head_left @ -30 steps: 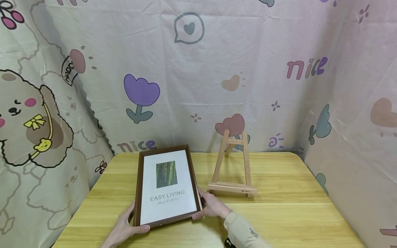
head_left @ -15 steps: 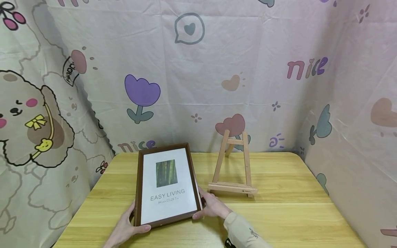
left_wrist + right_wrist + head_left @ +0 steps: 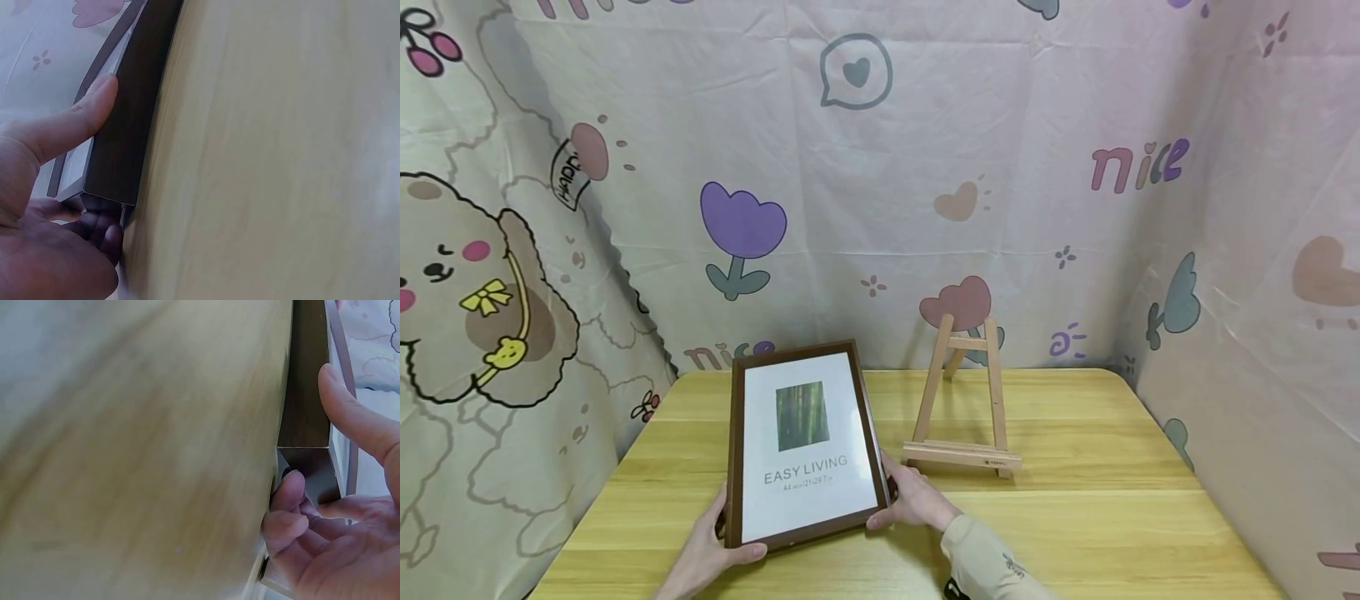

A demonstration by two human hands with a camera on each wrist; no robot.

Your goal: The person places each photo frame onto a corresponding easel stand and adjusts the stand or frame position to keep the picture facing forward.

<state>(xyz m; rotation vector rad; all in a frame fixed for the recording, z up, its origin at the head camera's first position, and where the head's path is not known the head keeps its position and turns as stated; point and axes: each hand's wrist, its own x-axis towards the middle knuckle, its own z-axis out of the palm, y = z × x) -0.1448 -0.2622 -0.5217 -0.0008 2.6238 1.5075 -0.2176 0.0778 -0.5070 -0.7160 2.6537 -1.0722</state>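
A brown picture frame (image 3: 805, 533) with a white "EASY LIVING" insert and a small green picture tilts back at the left of the table. My left hand (image 3: 711, 542) grips its lower left corner, thumb over the bottom edge, fingers curled behind. At the lower right corner my right hand (image 3: 913, 498) holds it the same way. Both wrist views show the thumb on the frame's dark edge, in the left wrist view the frame edge (image 3: 125, 144) and in the right wrist view the frame edge (image 3: 306, 394), with fingertips tucked behind it. A small wooden easel (image 3: 962, 453) stands right of the frame.
The light wooden table (image 3: 1097, 533) extends to the right of the easel. A patterned cloth (image 3: 865, 167) hangs close behind the table's far edge and along both sides. A beige sleeve (image 3: 992, 558) covers the right forearm.
The frame's top edge has risen slightly, so the frame stands a little more upright. Both hands keep their hold at the lower corners. The easel has not moved.
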